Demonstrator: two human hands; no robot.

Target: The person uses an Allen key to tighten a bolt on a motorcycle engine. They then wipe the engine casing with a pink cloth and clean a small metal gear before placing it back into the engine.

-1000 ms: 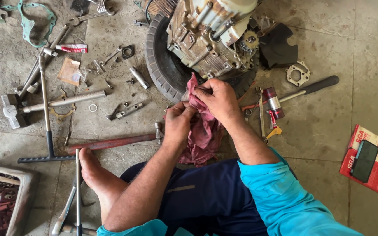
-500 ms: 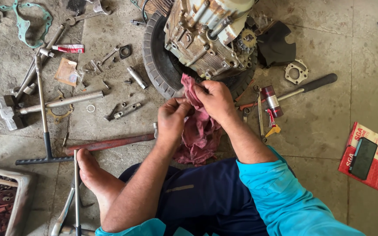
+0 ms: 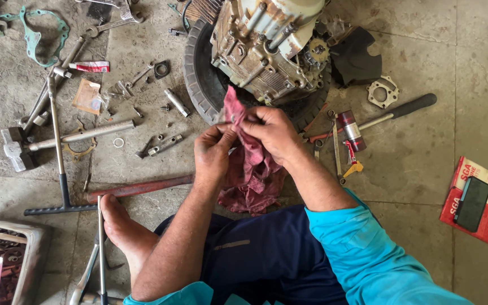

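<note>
A dark red rag [image 3: 249,169] hangs between both hands above the person's lap, its top end bunched at the fingers. The left hand [image 3: 213,151] pinches the cloth, and the right hand [image 3: 271,131] closes over its upper fold, perhaps wrapping a small part hidden inside. Just beyond them an engine block [image 3: 264,48] rests in a tyre [image 3: 199,79] on the concrete floor [image 3: 453,68]. A hammer [image 3: 57,138] and a red-handled bar [image 3: 139,187] lie to the left.

We grip a red rag [image 3: 249,164] between left hand [image 3: 213,153] and right hand [image 3: 272,133], just before an engine [image 3: 266,45] resting on a tyre [image 3: 199,73]; a hammer [image 3: 69,136] lies left.
</note>
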